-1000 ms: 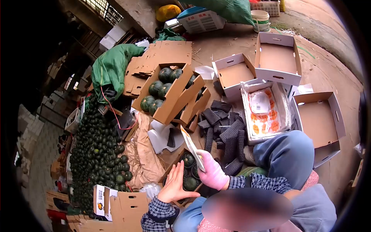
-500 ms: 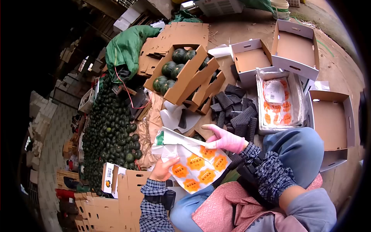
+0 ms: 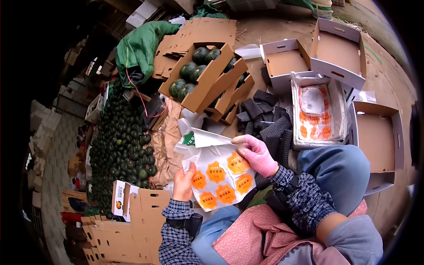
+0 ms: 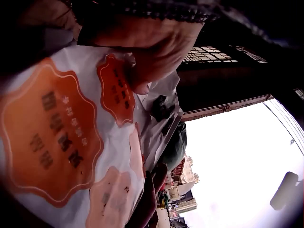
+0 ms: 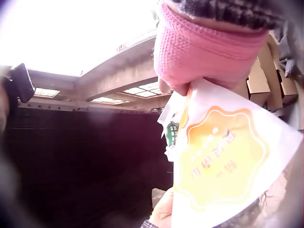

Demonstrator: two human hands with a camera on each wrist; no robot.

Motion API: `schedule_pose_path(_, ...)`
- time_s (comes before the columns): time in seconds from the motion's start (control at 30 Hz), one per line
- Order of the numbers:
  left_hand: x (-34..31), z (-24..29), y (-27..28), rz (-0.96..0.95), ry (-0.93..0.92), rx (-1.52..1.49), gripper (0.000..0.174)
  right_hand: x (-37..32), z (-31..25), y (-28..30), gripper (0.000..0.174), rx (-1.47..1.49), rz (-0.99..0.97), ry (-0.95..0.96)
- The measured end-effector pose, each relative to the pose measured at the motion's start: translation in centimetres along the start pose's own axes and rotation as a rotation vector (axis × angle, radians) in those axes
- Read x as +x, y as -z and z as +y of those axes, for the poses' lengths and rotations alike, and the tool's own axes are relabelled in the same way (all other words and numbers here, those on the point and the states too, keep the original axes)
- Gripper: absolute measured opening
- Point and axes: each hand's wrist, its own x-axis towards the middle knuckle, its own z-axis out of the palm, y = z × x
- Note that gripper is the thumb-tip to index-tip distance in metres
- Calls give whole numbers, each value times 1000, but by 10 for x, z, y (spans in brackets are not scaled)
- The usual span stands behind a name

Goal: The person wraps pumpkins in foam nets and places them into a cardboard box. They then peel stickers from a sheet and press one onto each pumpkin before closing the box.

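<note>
Both hands hold a white printed paper sheet [image 3: 212,164] with orange scalloped labels and a green one at its folded upper left. My bare left hand [image 3: 182,183] grips the left edge, thumb on the printed face; the left wrist view shows that thumb [image 4: 142,85] pressed on the paper. My right hand [image 3: 257,154], in a pink glove, pinches the upper right corner. In the right wrist view the gloved hand [image 5: 204,52] holds the paper from above. The sheet hangs over my lap and hides what lies directly behind it.
Cartons of dark green squash [image 3: 194,73] stand ahead, beside a large squash pile [image 3: 117,150]. Black foam sleeves [image 3: 269,115] lie right of the sheet, near a white crate [image 3: 296,141] of more printed paper. Open trays [image 3: 375,137] sit farther right; flattened cardboard [image 3: 145,225] lies left.
The folded sheet in my right hand has been opened out, and my left hand, earlier spread over a box of squash, has taken its left edge. My right hand has shifted to the upper corner.
</note>
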Motion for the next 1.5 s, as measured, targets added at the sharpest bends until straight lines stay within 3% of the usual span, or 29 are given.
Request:
schedule_pose_path(0.07, 3, -4, 7, 39, -6, -14, 30, 1, 3, 5, 25, -80, 12, 48)
schedule_pose_path(0.2, 0, 8, 11, -70, 166, -134, 41, 1, -1, 21, 29, -288, -96, 15)
schedule_pose_path(0.27, -3, 7, 13, -80, 132, -121, 44, 1, -10, 20, 34, -371, -178, -184)
schedule_pose_path(0.3, -2, 4, 20, -104, 146, -136, 45, 0, -7, 19, 42, -210, -186, -205)
schedule_pose_path(0.6, -3, -1, 24, -46, 141, -312, 45, 3, 1, 22, 45, -262, -222, -287)
schedule_pose_path(0.67, 1, -7, 27, 43, 123, -286, 45, 5, 1, 21, 42, -676, -248, -307)
schedule_pose_path(0.7, 2, -9, 29, 44, 125, -290, 45, 3, 11, 20, 38, -711, -226, -193)
schedule_pose_path(0.8, 6, -15, 34, 106, 64, -136, 46, 3, 20, 19, 33, -832, -240, -134)
schedule_pose_path(0.83, 7, -17, 36, 139, 48, -55, 46, 3, 17, 13, 22, -831, -224, -253)
schedule_pose_path(0.93, 11, -26, 48, 203, 36, 59, 47, 6, 19, 8, 12, -770, -208, -427)
schedule_pose_path(1.0, 16, -40, 59, 232, 43, 94, 47, 7, 39, 17, 13, -775, -240, -396)
schedule_pose_path(1.07, 23, -58, 69, 277, -38, 38, 45, 8, 49, 12, 12, -454, -324, -162)
schedule_pose_path(1.1, 26, -66, 71, 306, -107, -43, 43, 4, 47, 12, 11, -245, -327, -315)
schedule_pose_path(1.13, 24, -61, 69, 305, -104, -48, 43, 4, 50, 11, 11, -249, -325, -319)
schedule_pose_path(1.2, 17, -43, 64, 202, 78, -267, 41, 3, 56, 10, 15, -171, -311, -395)
schedule_pose_path(1.37, 31, -60, 75, 268, 115, -335, 44, 6, 62, -3, 23, -169, -184, -402)
schedule_pose_path(1.43, 37, -62, 84, 356, -26, 353, 53, 6, 67, -6, 23, -195, -207, -429)
schedule_pose_path(1.47, 42, -66, 90, 364, -21, 341, 53, 7, 71, -8, 23, -214, -226, -447)
schedule_pose_path(1.5, 49, -70, 99, 385, -146, 472, 55, 6, 80, -12, 24, -141, -193, -487)
